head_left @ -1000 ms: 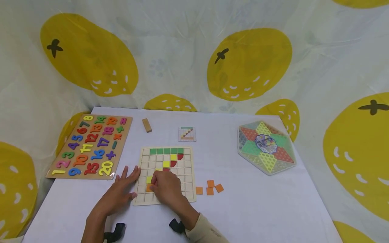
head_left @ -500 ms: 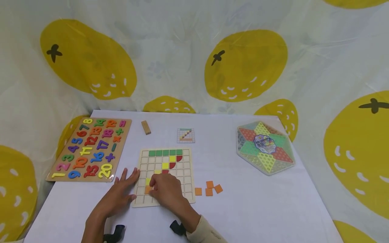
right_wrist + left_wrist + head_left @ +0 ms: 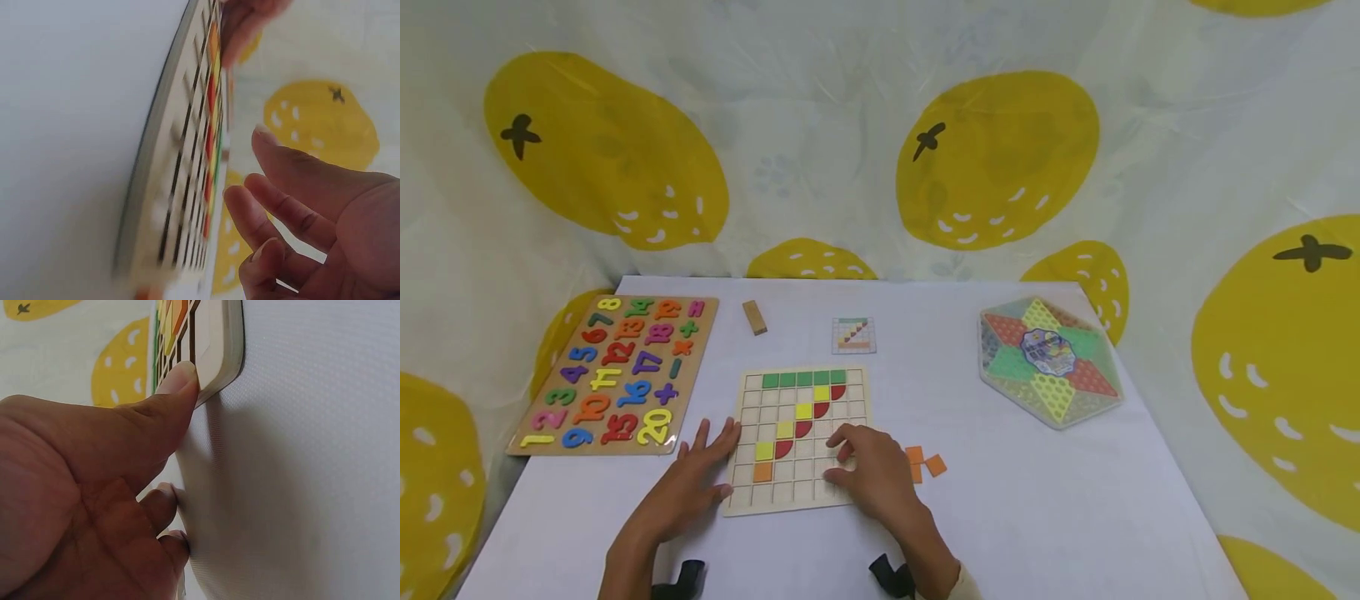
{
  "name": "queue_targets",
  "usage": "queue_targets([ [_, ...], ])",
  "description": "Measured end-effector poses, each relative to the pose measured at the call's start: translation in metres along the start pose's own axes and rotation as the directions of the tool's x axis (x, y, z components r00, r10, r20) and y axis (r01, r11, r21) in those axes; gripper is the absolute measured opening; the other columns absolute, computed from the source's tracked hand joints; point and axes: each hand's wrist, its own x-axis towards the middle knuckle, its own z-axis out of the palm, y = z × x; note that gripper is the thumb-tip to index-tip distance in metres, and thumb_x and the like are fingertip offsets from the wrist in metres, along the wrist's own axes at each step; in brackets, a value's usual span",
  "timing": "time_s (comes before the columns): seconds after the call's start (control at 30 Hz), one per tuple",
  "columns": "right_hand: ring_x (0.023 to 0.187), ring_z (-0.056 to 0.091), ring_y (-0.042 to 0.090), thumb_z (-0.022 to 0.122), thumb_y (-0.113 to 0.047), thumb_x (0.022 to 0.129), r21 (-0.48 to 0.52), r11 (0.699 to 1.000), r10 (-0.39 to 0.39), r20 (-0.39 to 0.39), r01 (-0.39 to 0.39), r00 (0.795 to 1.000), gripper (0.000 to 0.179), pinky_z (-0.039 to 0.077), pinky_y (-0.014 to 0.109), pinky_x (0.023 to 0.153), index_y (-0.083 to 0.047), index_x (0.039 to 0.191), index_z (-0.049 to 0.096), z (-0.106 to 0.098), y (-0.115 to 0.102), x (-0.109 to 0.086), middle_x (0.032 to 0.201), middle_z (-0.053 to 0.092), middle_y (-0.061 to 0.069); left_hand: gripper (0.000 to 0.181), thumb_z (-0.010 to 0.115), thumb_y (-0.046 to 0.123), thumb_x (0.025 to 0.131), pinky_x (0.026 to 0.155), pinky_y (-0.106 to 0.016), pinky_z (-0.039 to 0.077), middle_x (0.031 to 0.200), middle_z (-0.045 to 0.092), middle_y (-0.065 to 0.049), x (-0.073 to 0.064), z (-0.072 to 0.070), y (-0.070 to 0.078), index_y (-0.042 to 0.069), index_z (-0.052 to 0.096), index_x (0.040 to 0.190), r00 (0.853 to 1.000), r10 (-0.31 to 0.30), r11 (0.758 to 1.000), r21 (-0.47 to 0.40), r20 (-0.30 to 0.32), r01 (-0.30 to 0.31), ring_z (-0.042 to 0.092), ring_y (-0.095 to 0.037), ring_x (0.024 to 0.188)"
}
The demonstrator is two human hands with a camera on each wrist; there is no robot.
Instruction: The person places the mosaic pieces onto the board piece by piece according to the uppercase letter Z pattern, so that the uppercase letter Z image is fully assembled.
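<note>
A wooden grid board (image 3: 808,493) lies on the table. Across its top row runs a strip of green squares (image 3: 804,378). Yellow squares (image 3: 785,430) and red quarter-rounds (image 3: 803,429) step down diagonally to a single orange square (image 3: 763,472) at lower left. My left hand (image 3: 685,483) rests at the board's left edge with spread fingers; in the left wrist view its thumb (image 3: 181,378) touches the board's corner. Above the board's right side is my right hand (image 3: 880,475), fingers loosely bent and apart, holding nothing. Loose orange squares (image 3: 936,465) lie beyond it, partly hidden by that hand.
A small pattern card (image 3: 853,336) lies behind the board, and a small wooden block (image 3: 755,317) sits left of it. A number puzzle board (image 3: 700,375) is at left. At right lies a hexagonal Chinese checkers board (image 3: 1051,362). A lemon-print cloth (image 3: 820,100) hangs behind.
My right hand has left the orange square in the board's lower left and moved right toward the loose orange squares. My left hand has stayed at the board's edge.
</note>
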Motion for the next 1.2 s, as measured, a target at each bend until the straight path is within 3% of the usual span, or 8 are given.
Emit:
queue_targets([
  [0.27, 0.081, 0.054, 0.009, 0.095, -0.013, 0.073, -0.107, 0.991, 0.070, -0.100, -0.081, 0.993, 0.039, 0.043, 0.024, 0.067, -0.023, 0.106, 0.078, -0.019, 0.039, -0.017, 0.097, 0.067, -0.006, 0.096, 0.081, 0.003, 0.089, 0.131, -0.064, -0.010, 0.176, 0.018, 0.000, -0.001, 0.001, 0.000, 0.021, 0.029, 0.167, 1.000, 0.000, 1.000, -0.009, -0.008, 0.000, -0.011, -0.040, 0.166],
  [0.43, 0.075, 0.051, 0.009, 0.095, -0.010, 0.075, -0.151, 0.980, 0.119, -0.097, -0.133, 0.988, 0.034, 0.040, 0.024, 0.062, -0.021, 0.102, 0.078, -0.024, 0.052, -0.023, 0.087, 0.062, -0.007, 0.095, 0.080, 0.002, 0.089, 0.131, -0.065, -0.010, 0.176, 0.018, -0.001, -0.001, 0.001, 0.000, 0.020, 0.030, 0.167, 1.000, 0.000, 1.000, -0.007, -0.008, 0.000, -0.011, -0.040, 0.166],
  [0.6, 0.071, 0.048, 0.010, 0.095, -0.011, 0.076, -0.153, 0.980, 0.110, -0.096, -0.124, 0.989, 0.027, 0.038, 0.024, 0.060, -0.019, 0.095, 0.077, -0.024, 0.053, -0.023, 0.079, 0.057, -0.005, 0.095, 0.080, 0.003, 0.089, 0.131, -0.064, -0.011, 0.176, 0.017, 0.000, -0.001, 0.001, 0.000, 0.021, 0.029, 0.167, 1.000, -0.005, 1.000, -0.013, -0.004, 0.005, -0.012, -0.039, 0.166],
  [1.03, 0.069, 0.050, 0.010, 0.095, -0.017, 0.078, -0.113, 0.984, 0.128, -0.088, -0.138, 0.988, 0.029, 0.039, 0.024, 0.061, -0.023, 0.081, 0.067, -0.029, 0.054, -0.018, 0.070, 0.056, -0.009, 0.094, 0.079, 0.003, 0.090, 0.132, -0.063, -0.009, 0.176, 0.018, 0.002, -0.001, 0.001, -0.003, 0.022, 0.029, 0.167, 1.000, 0.017, 1.000, 0.003, -0.019, -0.017, -0.010, -0.038, 0.166],
  [1.2, 0.070, 0.048, 0.010, 0.089, -0.016, 0.085, -0.088, 0.992, 0.081, -0.085, -0.088, 0.993, 0.020, 0.038, 0.023, 0.061, -0.026, 0.091, 0.072, -0.034, 0.052, -0.018, 0.072, 0.054, -0.010, 0.094, 0.080, 0.003, 0.090, 0.132, -0.064, -0.006, 0.176, 0.020, 0.001, -0.001, 0.001, -0.003, 0.021, 0.030, 0.168, 0.999, 0.027, 0.999, 0.024, -0.026, -0.027, -0.009, -0.039, 0.166],
])
